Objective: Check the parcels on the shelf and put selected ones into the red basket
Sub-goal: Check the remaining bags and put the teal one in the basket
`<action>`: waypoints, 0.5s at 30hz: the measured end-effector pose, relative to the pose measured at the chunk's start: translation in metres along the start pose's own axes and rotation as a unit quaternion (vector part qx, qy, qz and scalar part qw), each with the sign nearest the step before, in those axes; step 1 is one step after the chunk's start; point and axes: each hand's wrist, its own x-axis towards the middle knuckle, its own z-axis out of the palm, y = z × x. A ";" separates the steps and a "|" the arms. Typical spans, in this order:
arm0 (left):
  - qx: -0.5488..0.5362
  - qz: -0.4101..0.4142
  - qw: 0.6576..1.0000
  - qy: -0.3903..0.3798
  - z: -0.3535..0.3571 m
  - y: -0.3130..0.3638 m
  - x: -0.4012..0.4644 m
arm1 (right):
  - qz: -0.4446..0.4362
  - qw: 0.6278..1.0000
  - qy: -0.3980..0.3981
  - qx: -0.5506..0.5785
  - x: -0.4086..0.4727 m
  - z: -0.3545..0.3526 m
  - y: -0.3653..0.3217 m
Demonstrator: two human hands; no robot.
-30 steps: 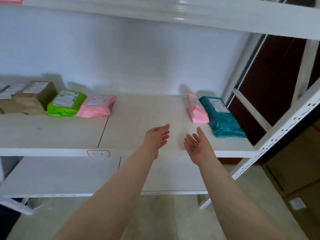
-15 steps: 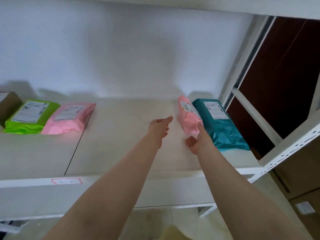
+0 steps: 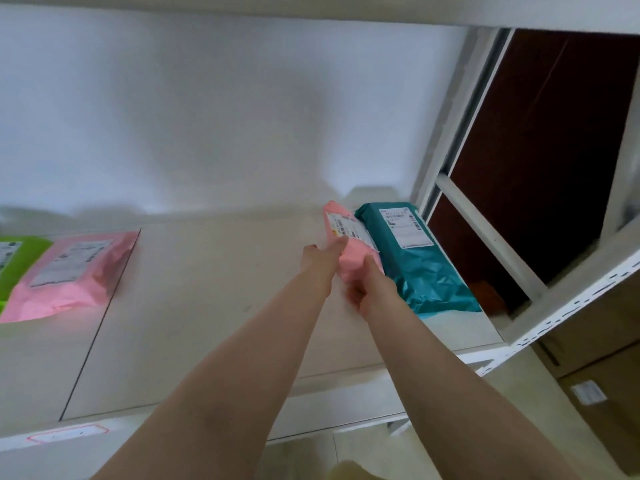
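Pink plastic mailer parcel [image 3: 349, 247], the small one with a white shipping label, is now being taken up by both hands in the head view, whereas a second ago the hands were hovering empty and spread before the shelf. The right hand [image 3: 372, 287] is gripping the parcel's near end, fingers curled under it and thumb lying over the top, while the left hand [image 3: 320, 256] is pressing its thumb and fingers against the parcel's left side. The parcel is sitting at the right end of the white shelf board [image 3: 221, 306], tilted on its edge and leaning against the teal plastic mailer parcel [image 3: 415, 261] just beside it. Half a second back only the right hand was touching it; the left has since closed in. This suggests the person is lifting it to read the label, so checking is beginning and nothing is yet chosen. The red basket is not in view. Far to the left, a larger pink mailer [image 3: 69, 275] and a green parcel [image 3: 17, 258] are lying flat, untouched.
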 end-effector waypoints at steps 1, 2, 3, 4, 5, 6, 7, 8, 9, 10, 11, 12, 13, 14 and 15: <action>0.008 0.005 1.000 0.002 0.002 0.000 0.003 | 0.006 0.999 0.042 -0.008 -0.003 0.000 -0.001; 0.012 0.011 1.000 0.004 0.004 0.000 0.004 | 0.005 0.999 0.047 -0.002 -0.003 0.002 -0.002; 0.008 0.016 1.000 0.003 0.005 0.000 0.006 | -0.012 0.999 0.051 0.004 -0.003 0.004 -0.001; 0.003 0.018 1.000 0.001 0.005 -0.001 0.008 | -0.017 0.999 0.047 0.008 -0.001 0.005 -0.002; -0.001 0.016 1.000 -0.002 0.005 -0.001 0.011 | -0.021 0.999 0.044 0.015 -0.002 0.004 -0.002; -0.004 0.014 1.000 -0.004 0.005 -0.002 0.012 | -0.022 0.999 0.036 0.023 -0.003 0.005 -0.002; -0.011 0.012 1.000 -0.004 0.005 -0.001 0.014 | -0.020 0.999 0.035 0.017 -0.004 0.005 -0.001; -0.019 0.013 1.000 -0.004 0.003 -0.001 0.014 | -0.026 0.999 0.032 0.020 -0.006 0.005 -0.002; -0.026 0.014 1.000 -0.003 0.002 -0.001 0.016 | -0.040 0.999 0.028 0.022 -0.005 0.005 -0.001; -0.034 0.016 0.999 -0.001 0.000 -0.002 0.017 | -0.054 0.998 0.019 0.025 -0.008 0.007 0.000; -0.046 0.018 0.999 0.003 -0.003 -0.003 0.019 | -0.064 0.998 0.015 0.022 -0.010 0.008 0.002; -0.062 0.022 0.998 0.006 -0.006 -0.003 0.020 | -0.071 0.997 0.012 0.018 -0.010 0.008 0.004; -0.078 0.026 0.997 0.011 -0.011 -0.003 0.021 | -0.078 0.997 0.008 0.015 -0.011 0.010 0.005; -0.088 0.034 0.995 0.014 -0.017 -0.003 0.022 | -0.086 0.996 -0.001 0.017 -0.013 0.011 0.003; -0.099 0.043 0.994 0.011 -0.023 -0.002 0.023 | -0.093 0.995 -0.012 0.026 -0.015 0.010 0.001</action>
